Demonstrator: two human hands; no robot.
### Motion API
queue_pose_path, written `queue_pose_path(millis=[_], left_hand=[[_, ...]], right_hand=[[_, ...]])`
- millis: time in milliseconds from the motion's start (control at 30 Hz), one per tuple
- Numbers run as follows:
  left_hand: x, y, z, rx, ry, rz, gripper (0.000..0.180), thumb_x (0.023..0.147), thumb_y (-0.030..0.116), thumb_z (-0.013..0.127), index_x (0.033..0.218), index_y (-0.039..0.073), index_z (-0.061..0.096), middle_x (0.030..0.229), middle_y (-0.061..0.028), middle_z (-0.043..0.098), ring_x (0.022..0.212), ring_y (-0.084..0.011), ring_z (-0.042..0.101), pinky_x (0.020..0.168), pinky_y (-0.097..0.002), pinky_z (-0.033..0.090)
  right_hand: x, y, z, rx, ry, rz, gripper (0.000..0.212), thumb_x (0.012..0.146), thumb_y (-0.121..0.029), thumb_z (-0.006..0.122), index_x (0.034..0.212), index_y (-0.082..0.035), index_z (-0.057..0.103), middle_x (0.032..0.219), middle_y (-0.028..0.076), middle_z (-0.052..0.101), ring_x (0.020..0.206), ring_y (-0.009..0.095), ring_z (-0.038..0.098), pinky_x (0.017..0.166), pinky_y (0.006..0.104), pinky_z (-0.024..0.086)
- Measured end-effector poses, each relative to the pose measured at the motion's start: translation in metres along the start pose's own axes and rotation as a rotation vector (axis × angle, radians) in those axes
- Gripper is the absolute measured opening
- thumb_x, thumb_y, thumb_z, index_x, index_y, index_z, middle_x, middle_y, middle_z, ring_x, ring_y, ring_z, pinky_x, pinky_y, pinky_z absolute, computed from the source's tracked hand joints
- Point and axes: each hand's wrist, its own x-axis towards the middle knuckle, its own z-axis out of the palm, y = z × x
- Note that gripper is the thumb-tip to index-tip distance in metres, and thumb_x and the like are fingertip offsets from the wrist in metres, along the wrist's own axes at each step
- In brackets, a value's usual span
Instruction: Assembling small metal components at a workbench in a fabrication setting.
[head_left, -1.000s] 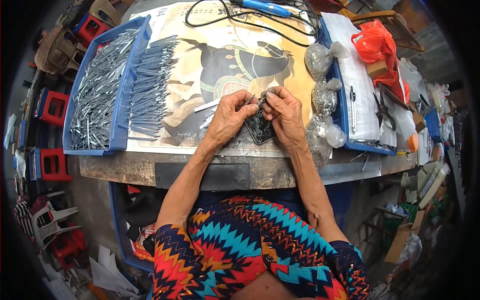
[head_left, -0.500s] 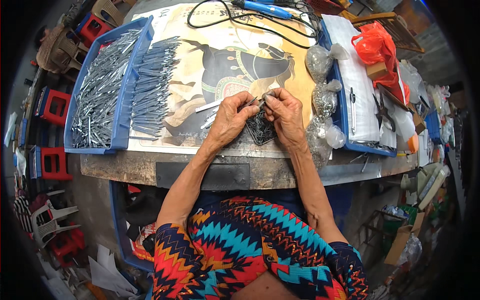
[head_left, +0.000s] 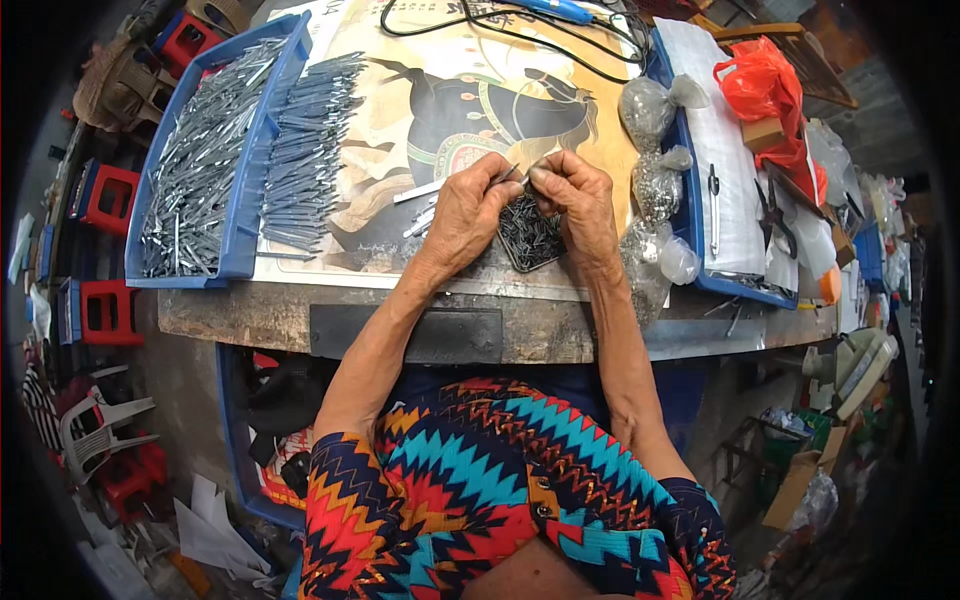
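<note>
Over the table, both my hands meet with their fingertips almost touching. My left hand (head_left: 468, 207) is closed in a pinch on a slim grey metal piece, its tip showing by the fingers. Pinched as well, my right hand (head_left: 580, 205) grips something too small to make out, close to the end of that piece. Just below the fingers lies a small dark tray (head_left: 540, 268) filled with small dark metal parts (head_left: 528, 232). A few bright metal strips (head_left: 422, 215) rest beside my left hand, partly hidden by it.
At left, a blue bin (head_left: 262, 150) holds many slim metal pieces, with a row of more (head_left: 310, 150) alongside. Knotted plastic bags of small parts (head_left: 655, 190) line the right. Beyond them, a blue tray (head_left: 690, 200) carries a drawing compass (head_left: 714, 210) and pliers (head_left: 774, 215). A black cable (head_left: 560, 62) lies behind.
The whole view has shifted slightly. My hands remain pinched together, the right one turned a little outward, and more of the small dark parts below now shows.
</note>
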Motion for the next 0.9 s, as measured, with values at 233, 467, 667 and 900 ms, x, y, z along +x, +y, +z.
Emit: queue_pose_path(millis=[233,467,667,900], left_hand=[[0.006,-0.012,-0.022,-0.266,0.07,-0.12,0.015,0.086,0.012,0.053,0.087,-0.002,0.057,0.074,0.0023,0.051,0.068,-0.0051,0.044,0.061,-0.0181,0.036],[0.01,-0.026,-0.043,-0.245,0.124,-0.151,0.02,0.086,0.017,0.052,0.084,-0.002,0.059,0.068,0.002,0.049,0.061,-0.0052,0.041,0.056,-0.018,0.032],[0.009,-0.031,-0.052,0.295,0.185,-0.083,0.021,0.087,0.016,0.048,0.08,-0.002,0.055,0.065,-0.0071,0.052,0.06,-0.014,0.046,0.058,-0.0257,0.038],[0.012,-0.035,-0.051,0.594,0.153,-0.222,0.023,0.084,0.014,0.051,0.097,-0.005,0.056,0.09,-0.0247,0.061,0.086,-0.0384,0.058,0.074,-0.0419,0.043]], right_hand=[[0.002,0.016,-0.026,-0.587,0.062,-0.132,0.014,0.079,-0.008,0.055,0.082,0.005,0.058,0.068,0.009,0.058,0.062,0.017,0.054,0.059,0.0284,0.042],[-0.006,0.015,-0.021,-0.923,-0.033,-0.215,0.012,0.077,-0.007,0.056,0.085,0.001,0.061,0.082,0.017,0.059,0.076,0.034,0.058,0.069,0.0376,0.045],[-0.009,0.023,-0.019,-1.123,-0.108,-0.331,0.01,0.073,-0.003,0.058,0.083,-0.001,0.058,0.08,0.015,0.054,0.073,0.035,0.056,0.065,0.0418,0.045],[-0.007,0.027,-0.015,-1.252,-0.115,-0.469,0.011,0.074,-0.001,0.058,0.081,0.0,0.049,0.077,0.016,0.051,0.07,0.036,0.054,0.061,0.0423,0.041]])
